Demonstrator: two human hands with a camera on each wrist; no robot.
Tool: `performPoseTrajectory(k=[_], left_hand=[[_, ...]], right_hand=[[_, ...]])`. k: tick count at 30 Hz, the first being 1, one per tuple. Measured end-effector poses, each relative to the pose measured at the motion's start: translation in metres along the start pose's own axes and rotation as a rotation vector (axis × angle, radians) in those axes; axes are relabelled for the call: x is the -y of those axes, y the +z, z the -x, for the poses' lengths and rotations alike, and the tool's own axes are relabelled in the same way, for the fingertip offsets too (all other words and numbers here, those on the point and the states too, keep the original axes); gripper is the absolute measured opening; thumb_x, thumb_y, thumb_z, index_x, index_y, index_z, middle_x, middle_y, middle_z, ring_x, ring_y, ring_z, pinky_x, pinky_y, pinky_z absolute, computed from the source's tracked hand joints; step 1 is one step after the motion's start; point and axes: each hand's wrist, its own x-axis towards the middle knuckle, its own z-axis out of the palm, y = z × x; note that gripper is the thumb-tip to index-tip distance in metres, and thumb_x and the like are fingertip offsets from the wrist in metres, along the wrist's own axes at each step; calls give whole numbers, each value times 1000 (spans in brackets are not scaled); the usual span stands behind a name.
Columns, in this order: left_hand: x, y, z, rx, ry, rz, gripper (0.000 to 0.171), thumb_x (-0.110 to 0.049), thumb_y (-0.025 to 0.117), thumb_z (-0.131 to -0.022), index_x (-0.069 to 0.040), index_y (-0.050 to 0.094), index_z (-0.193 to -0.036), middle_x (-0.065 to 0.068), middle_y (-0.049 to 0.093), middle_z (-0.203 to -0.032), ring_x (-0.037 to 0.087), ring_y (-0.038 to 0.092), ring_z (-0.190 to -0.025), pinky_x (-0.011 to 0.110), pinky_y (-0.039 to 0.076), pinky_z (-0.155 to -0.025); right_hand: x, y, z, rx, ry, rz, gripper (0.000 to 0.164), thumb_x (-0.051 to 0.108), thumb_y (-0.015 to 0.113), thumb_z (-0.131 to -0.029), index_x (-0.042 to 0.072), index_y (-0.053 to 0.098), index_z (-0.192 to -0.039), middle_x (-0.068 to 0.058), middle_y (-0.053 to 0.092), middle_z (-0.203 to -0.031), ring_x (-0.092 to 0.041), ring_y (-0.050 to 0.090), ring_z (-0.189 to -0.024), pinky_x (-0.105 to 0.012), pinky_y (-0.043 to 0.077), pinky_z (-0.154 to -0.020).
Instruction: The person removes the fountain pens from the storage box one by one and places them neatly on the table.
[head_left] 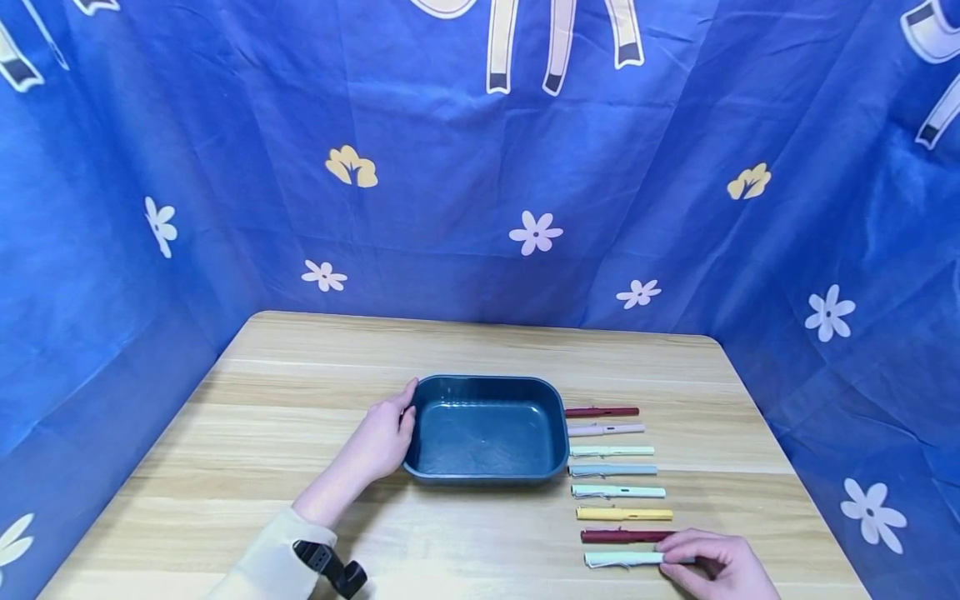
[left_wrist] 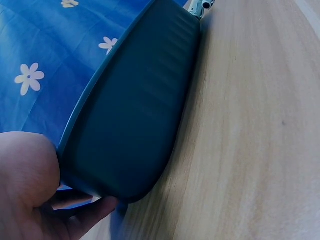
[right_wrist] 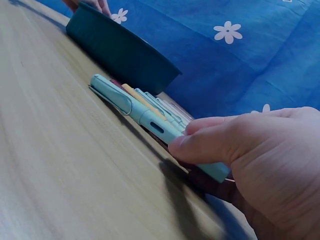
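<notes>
A dark teal plastic basin (head_left: 487, 479) sits on the table, its inside bare. My left hand (head_left: 386, 433) holds the left end of this basin; in the left wrist view its fingers (left_wrist: 95, 212) reach round the lower corner. To the right, several pens lie in a column, caps pointing left. My right hand (head_left: 716, 565) pinches the nearest one, a pale mint-green pen (head_left: 622, 559), by its right end. The right wrist view shows the thumb and fingers on the barrel of that pen (right_wrist: 140, 115). Just behind it lies a dark red pen (head_left: 626, 536).
Farther back come a yellow pen (head_left: 624, 514), a light blue-green pen (head_left: 618, 492), a blue pen (head_left: 613, 471), a pale green pen (head_left: 613, 451), a lilac pen (head_left: 607, 430) and another dark red pen (head_left: 603, 412). Blue patterned cloth (head_left: 450, 208) encloses the wooden table (head_left: 300, 350).
</notes>
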Motion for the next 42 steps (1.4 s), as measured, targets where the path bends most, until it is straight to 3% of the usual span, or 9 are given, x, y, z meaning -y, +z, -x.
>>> performPoseTrajectory(k=[7, 16, 20, 25, 27, 29, 32, 36, 42], left_hand=[[-1, 0, 1, 6, 4, -6, 53, -6, 47, -110, 9, 35, -160, 33, 48, -152, 45, 50, -139, 59, 39, -116], [0, -1, 0, 2, 17, -8, 53, -6, 48, -110, 10, 36, -159, 33, 49, -151, 46, 51, -138, 59, 40, -116], [1, 0, -1, -5, 32, -3, 52, -6, 48, -109, 10, 37, -158, 33, 49, -151, 45, 52, -138, 58, 40, -116], [3, 1, -2, -12, 54, 16, 51, -6, 48, -110, 9, 39, -158, 32, 50, -151, 44, 53, -138, 58, 40, -117], [5, 1, -2, -7, 55, 48, 51, -8, 47, -111, 7, 39, -159, 35, 62, -135, 41, 57, -134, 58, 41, -117], [8, 0, -3, -9, 55, 79, 50, -10, 47, -112, 7, 40, -158, 34, 64, -132, 40, 58, -133, 58, 41, -117], [11, -4, -3, -6, 29, 116, 52, -19, 45, -114, 6, 39, -159, 32, 64, -134, 40, 56, -136, 57, 39, -119], [10, -14, -3, -28, -10, 109, 63, -37, 41, -116, 4, 34, -162, 26, 46, -158, 45, 52, -139, 61, 35, -120], [1, -33, -2, -141, 11, 74, 72, -49, 45, -112, -3, 30, -166, 22, 26, -171, 45, 27, -155, 65, 21, -125]], right_hand=[[-5, 0, -1, 8, -134, 90, 32, -15, 85, -77, 11, 85, -95, -5, 80, -98, -11, 76, -90, -17, 60, -77], [-13, -2, -2, 24, -256, 47, 41, -22, 82, -74, 11, 84, -98, -8, 79, -99, -14, 76, -91, -16, 60, -79], [-13, -2, -2, 16, -254, 37, 40, -23, 82, -74, 10, 83, -97, -9, 79, -99, -15, 76, -92, -17, 60, -80], [2, -2, -3, -76, -141, 66, 31, -18, 85, -75, 8, 82, -93, -11, 79, -97, -18, 76, -89, -19, 61, -80], [10, -1, -5, -125, -77, 76, 27, -15, 87, -76, 7, 81, -91, -11, 79, -97, -17, 76, -90, -20, 61, -81], [14, -1, -7, -159, -51, 58, 25, -16, 86, -77, 3, 80, -93, -15, 78, -98, -16, 76, -93, -20, 60, -83], [17, -3, -14, -177, -107, -25, 27, -22, 79, -79, -5, 77, -100, -25, 75, -103, -17, 74, -102, -22, 59, -91], [22, -5, -27, -195, -171, -110, 34, -29, 72, -81, -12, 73, -111, -33, 69, -112, -19, 71, -112, -24, 56, -99], [35, -5, -50, -244, -134, -50, 37, -22, 72, -87, -9, 71, -122, -29, 67, -127, -21, 66, -121, -21, 51, -105]])
